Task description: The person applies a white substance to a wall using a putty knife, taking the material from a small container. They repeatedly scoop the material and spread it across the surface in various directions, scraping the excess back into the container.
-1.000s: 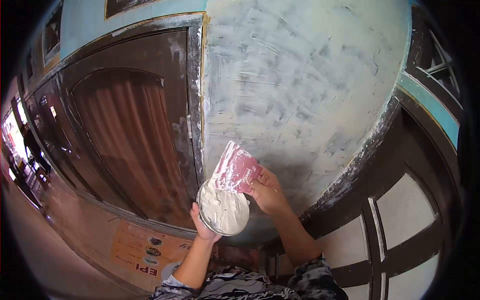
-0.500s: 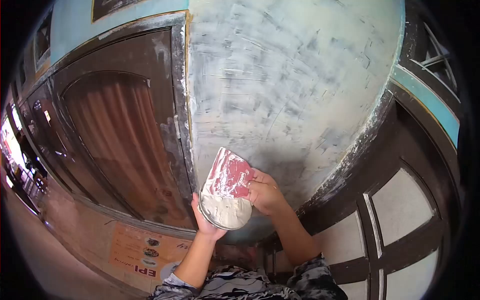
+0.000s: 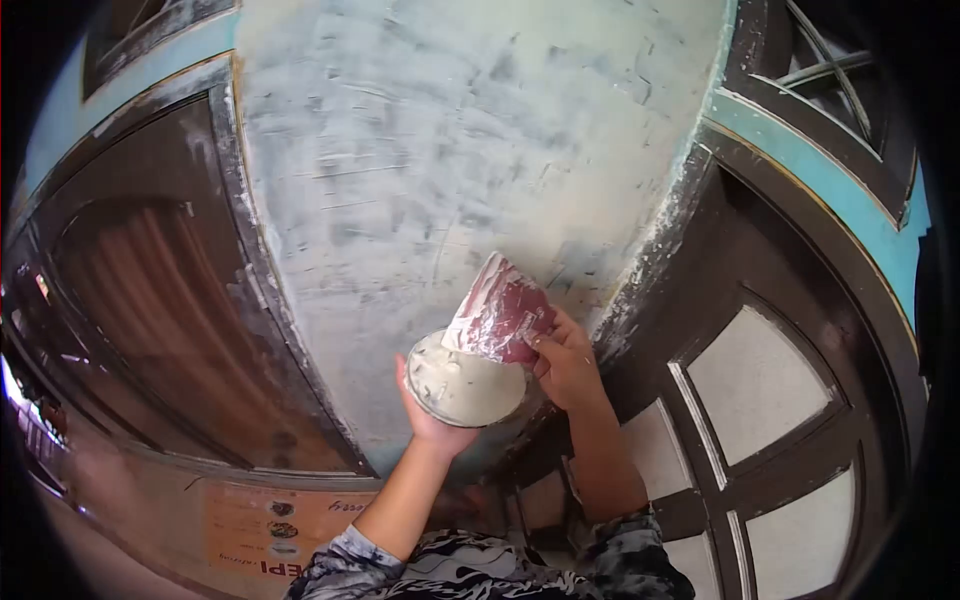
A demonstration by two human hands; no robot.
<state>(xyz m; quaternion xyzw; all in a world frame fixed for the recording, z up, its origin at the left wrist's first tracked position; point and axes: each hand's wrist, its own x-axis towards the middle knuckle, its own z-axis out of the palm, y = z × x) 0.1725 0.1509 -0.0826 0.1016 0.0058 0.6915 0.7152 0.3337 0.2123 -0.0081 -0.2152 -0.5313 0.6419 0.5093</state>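
My left hand (image 3: 432, 418) is wrapped round the side and underside of a round bowl (image 3: 470, 388) filled with white paste. Between the fingers and thumb of my right hand (image 3: 568, 358) is a flat red scraper (image 3: 515, 322), smeared with white paste mostly along its left side. The scraper is tilted, and its lower edge is at the bowl's upper rim, over the paste. Behind both rises a wall (image 3: 400, 180) coated in patchy white and grey.
A dark door with a curtained pane (image 3: 170, 310) is at the left. On the right stands a dark panelled door (image 3: 800, 300) with pale panels. An orange printed banner (image 3: 240, 525) lies at the lower left.
The scraper has lifted up and to the right, uncovering more paste. Hands and bowl appear further right and higher, while the wall and doors have shifted left in view.
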